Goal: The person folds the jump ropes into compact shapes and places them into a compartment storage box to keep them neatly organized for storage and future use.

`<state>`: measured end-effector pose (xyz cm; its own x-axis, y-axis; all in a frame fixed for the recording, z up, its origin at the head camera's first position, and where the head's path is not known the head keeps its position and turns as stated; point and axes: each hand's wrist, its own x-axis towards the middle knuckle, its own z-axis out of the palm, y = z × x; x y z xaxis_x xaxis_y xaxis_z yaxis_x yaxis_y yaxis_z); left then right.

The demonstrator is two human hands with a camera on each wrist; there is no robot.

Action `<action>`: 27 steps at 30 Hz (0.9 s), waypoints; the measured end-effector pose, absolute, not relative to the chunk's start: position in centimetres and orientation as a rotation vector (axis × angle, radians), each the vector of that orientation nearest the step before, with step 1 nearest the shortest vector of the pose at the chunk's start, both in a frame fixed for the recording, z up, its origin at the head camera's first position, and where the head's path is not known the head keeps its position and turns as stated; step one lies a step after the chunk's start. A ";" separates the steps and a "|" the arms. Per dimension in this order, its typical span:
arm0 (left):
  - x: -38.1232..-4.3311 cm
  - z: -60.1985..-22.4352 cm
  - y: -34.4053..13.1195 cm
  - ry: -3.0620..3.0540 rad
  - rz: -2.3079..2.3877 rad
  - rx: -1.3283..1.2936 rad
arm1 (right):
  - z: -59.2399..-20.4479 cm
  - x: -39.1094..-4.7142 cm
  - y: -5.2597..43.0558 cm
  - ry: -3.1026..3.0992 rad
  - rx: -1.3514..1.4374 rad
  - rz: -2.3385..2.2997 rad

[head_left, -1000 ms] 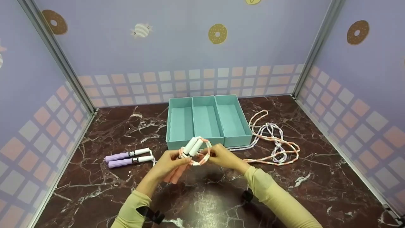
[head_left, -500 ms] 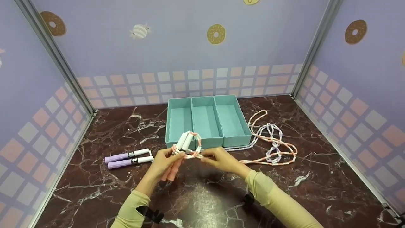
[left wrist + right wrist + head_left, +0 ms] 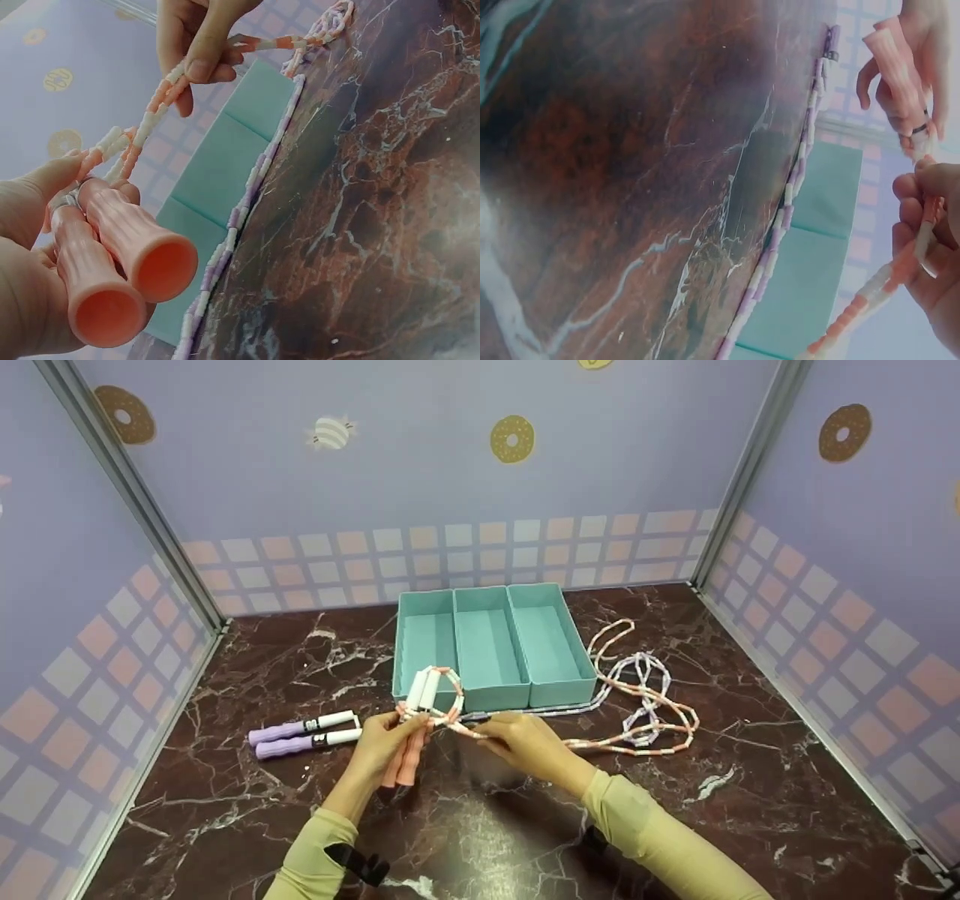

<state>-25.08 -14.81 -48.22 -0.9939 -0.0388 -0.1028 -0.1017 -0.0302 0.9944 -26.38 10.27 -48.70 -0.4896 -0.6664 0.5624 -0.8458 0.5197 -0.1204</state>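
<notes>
My left hand (image 3: 384,744) grips the two handles of an orange-and-white beaded jump rope side by side. Their orange grips (image 3: 161,262) point down toward me, and the white ends (image 3: 424,690) stick up above the fingers. A loop of the beaded cord (image 3: 460,694) goes around the handles near the fingertips. To the right, my right hand (image 3: 525,741) pinches the doubled cord (image 3: 161,101), which runs straight between the two hands. Past the right hand, the rest of this cord (image 3: 690,720) trails over the table.
A teal three-compartment box (image 3: 493,696) stands behind the hands. Purple-and-white jump rope handles (image 3: 289,746) lie at the left. Their purple beaded cord (image 3: 559,711) passes along the box front and tangles with the orange cord at the right. Patterned panels (image 3: 450,472) wall the marble table (image 3: 247,810).
Both hands have shifted; the left has moved slightly left with the handles. The loop around the handles has become smaller, and the cord between the hands is longer and straighter.
</notes>
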 end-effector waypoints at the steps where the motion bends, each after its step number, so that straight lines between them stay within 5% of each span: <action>1: -25.1 -48.3 -14.7 2.142 2.231 -0.157 | -48.7 -26.3 10.2 -2.281 1.238 0.512; 27: -24.6 -48.5 -14.4 2.680 1.760 0.144 | -46.0 -23.9 10.5 -2.167 1.262 0.107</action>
<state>-24.56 -14.40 -48.48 -0.9937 0.0378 0.1055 0.1119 0.3951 0.9118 -23.91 10.51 -45.99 -0.3505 -0.7593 0.5483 -0.8096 0.5400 0.2302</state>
